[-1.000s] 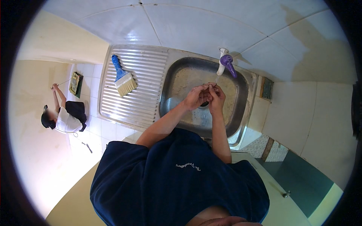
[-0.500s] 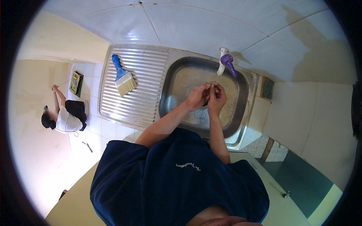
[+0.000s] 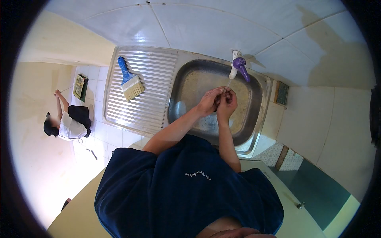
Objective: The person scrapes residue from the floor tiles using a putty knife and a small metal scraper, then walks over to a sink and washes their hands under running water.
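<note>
Over the steel sink basin (image 3: pixel 194 79), my left hand (image 3: pixel 209 102) and my right hand (image 3: pixel 227 102) meet with their fingers closed together. Whatever they may hold is hidden between the fingertips. A thin stream of water falls onto them from the white tap (image 3: pixel 232 72), which has a purple handle (image 3: pixel 239 65). On the ribbed drainboard (image 3: pixel 154 99) to the left lies a wide paintbrush (image 3: pixel 132 85) with a blue handle and pale bristles.
At the far left a person in a white top (image 3: pixel 71 127) holds their hands out near a green tray (image 3: pixel 80 87). A dark tool (image 3: pixel 93 154) lies on the floor. Right of the sink stands a small block (image 3: pixel 281 93); below it is a cabinet knob (image 3: pixel 301 205).
My hands have drawn closer together, and the fingers have curled more than one second ago. Something dark has appeared at the lower left edge. The brush has stayed in place.
</note>
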A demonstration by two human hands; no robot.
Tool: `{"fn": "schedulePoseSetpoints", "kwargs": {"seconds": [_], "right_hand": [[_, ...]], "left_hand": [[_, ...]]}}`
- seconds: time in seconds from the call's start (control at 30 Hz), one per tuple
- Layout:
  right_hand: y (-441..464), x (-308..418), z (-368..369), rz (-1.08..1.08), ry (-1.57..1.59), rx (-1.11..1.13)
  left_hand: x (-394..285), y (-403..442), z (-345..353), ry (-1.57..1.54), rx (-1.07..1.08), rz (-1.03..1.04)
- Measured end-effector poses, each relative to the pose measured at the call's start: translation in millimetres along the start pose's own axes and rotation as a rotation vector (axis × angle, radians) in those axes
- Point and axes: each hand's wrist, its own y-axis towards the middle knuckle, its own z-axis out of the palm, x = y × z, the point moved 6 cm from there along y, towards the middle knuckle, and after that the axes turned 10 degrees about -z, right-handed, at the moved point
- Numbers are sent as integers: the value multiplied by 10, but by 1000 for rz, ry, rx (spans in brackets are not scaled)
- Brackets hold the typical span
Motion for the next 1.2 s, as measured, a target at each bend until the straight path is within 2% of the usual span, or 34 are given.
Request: {"fn": "schedulePoseSetpoints", "kwargs": {"seconds": [0.57, 0.87, 0.97, 1.17, 1.2], "right_hand": [[11, -82, -40, 33, 16, 21], [17, -213, -99, -19, -87, 54], [44, -37, -97, 71, -135, 106], [86, 9, -116, 81, -100, 157], [101, 33, -96, 35, -78, 172]], "left_hand": [[37, 47, -67, 14, -18, -10], [77, 119, -189, 46, -124, -92], [56, 82, -142, 44, -195, -100], [124, 104, -155, -48, -14, -77], [106, 67, -87, -88, -39, -60]]}}
